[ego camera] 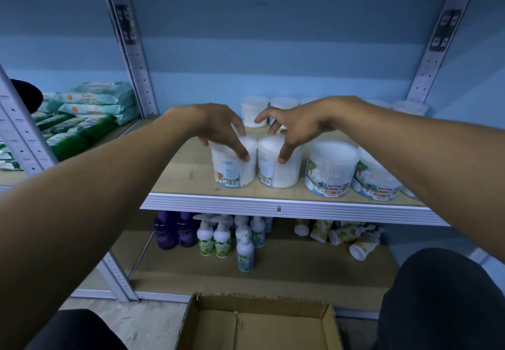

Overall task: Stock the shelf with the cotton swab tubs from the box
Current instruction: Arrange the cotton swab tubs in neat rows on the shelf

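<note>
Both hands are up on the middle wooden shelf board (pixel 191 174), each clawed over the top of one clear round plastic tub of white cotton swabs. The left hand (pixel 218 128) grips the left tub (pixel 232 169), fingers curled over the lid and thumb down the front wall. The right hand (pixel 292 128) grips the right tub (pixel 276 169) the same way. The two tubs stand upright, touching or nearly so, close to the shelf's front edge, left of centre.

Two more printed tubs marked "cotton buds" (pixel 332 169) stand along the front edge toward the right corner. A row of similar tubs (pixel 254 110) lines the back edge.

The brown cardboard box (pixel 259 327) sits open on the floor below; the part in view shows no tubs.

Judgement: the step is setting this pair down and squaring them into the front row. To do it well, let go only once both bases are flat, then nudge them right to close the gap to the printed tubs, and turn the barcode sides backward so the fronts match. Push low on the walls, not the lids, so they do not tip off the front edge.

Pump bottles (pixel 216 240) stand on the lower shelf and wipe packs (pixel 93 103) lie on the left bay.
</note>
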Motion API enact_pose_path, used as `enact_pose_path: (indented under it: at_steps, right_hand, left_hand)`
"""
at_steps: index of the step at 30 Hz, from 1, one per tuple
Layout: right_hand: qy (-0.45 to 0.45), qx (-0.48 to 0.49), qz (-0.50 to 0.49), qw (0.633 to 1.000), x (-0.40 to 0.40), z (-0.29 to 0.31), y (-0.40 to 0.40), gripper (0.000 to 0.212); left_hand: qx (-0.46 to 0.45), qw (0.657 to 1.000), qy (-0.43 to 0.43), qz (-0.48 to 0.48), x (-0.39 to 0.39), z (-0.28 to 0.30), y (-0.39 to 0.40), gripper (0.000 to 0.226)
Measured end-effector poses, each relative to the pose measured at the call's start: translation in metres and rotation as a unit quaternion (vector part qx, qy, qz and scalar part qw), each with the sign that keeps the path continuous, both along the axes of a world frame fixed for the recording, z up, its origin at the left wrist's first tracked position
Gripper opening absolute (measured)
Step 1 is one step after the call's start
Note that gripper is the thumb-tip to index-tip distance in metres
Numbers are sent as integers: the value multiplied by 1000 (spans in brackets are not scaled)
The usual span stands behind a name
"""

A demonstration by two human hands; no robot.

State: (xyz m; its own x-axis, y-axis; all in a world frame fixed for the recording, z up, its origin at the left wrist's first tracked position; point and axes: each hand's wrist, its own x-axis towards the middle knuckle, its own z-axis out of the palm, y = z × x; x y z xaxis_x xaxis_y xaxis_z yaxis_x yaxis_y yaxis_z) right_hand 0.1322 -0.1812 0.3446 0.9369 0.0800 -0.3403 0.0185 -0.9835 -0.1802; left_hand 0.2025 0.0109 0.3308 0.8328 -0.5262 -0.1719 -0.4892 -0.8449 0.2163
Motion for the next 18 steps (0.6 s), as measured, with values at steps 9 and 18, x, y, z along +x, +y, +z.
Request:
enact_pose_path:
  at_steps: [9, 18]
  right_hand:
    - [-50, -137, -19, 989, 3, 13, 15, 86]
    - [-29, -99, -25, 994, 20, 6, 19, 67]
  left_hand:
    - [-16, 997, 69, 3, 0, 6, 8, 98]
    - [-24, 998, 64, 5, 2, 5, 4, 90]
